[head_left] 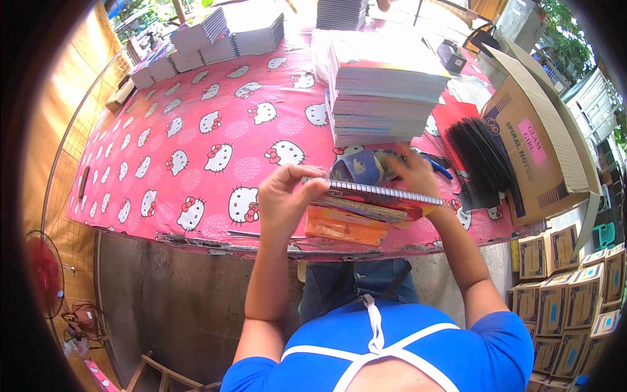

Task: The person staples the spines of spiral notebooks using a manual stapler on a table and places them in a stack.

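My left hand [286,197] is closed on the left end of a notebook [379,195], thumb and fingers pinching its edge. The notebook is held near the table's front edge, and a coil binding runs along its upper side. Beyond its right end, my right hand [416,171] reaches over with fingers apart, near a round container with a blue label [361,166]. Blue-handled pliers [439,167] lie just right of that hand. Below the notebook are a brown board-like piece [356,213] and an orange block [346,226], both partly hidden.
A tall stack of printed sheets [385,98] stands ahead on the pink patterned table [163,196]. Black coils [480,157] are heaped at right beside an open cardboard box [539,140]. Bound notebooks [196,49] stand far left. Several cartons [565,294] are piled on the right.
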Action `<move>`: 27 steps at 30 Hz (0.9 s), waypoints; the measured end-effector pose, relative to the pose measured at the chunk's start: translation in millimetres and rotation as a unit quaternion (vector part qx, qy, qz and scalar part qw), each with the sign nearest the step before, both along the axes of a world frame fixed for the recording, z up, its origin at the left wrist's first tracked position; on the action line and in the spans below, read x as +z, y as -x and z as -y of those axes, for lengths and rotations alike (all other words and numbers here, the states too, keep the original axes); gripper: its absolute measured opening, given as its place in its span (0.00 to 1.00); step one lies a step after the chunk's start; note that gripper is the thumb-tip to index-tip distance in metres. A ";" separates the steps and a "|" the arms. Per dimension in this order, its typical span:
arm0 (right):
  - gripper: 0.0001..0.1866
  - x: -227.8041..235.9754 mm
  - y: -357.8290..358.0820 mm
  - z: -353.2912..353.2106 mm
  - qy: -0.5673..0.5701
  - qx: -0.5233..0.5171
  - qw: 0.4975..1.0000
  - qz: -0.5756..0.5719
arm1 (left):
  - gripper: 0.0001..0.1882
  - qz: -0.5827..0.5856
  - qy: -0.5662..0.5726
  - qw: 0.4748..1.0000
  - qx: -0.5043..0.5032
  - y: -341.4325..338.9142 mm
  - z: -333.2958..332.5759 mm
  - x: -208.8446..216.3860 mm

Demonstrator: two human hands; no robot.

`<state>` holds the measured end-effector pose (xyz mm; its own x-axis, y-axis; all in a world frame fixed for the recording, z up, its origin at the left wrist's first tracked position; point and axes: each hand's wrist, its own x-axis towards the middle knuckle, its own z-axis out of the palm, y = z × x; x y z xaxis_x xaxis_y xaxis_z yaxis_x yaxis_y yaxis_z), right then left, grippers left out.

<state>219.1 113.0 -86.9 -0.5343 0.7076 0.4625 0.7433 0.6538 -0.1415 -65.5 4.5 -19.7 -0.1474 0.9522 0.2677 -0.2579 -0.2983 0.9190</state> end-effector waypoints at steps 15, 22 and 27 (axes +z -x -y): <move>0.20 72.4 -30.5 113.7 0.302 -0.061 0.913 -0.266 | 0.12 -0.348 -0.152 0.912 0.158 -64.8 64.3 0.4; 0.26 94.0 11.4 163.6 0.186 0.096 0.956 -0.206 | 0.15 -0.285 -0.202 0.927 0.136 -70.6 62.9 -16.1; 0.21 94.0 6.4 154.7 0.557 0.083 0.757 -0.330 | 0.16 -0.304 -0.225 0.911 0.165 -69.4 63.1 -12.5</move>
<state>212.7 -41.7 7.1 -0.5713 0.8033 -0.1682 0.1913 -0.0690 -0.9791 4.0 -58.6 -32.2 -0.0990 0.6569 0.7474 0.4299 -0.6492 0.6275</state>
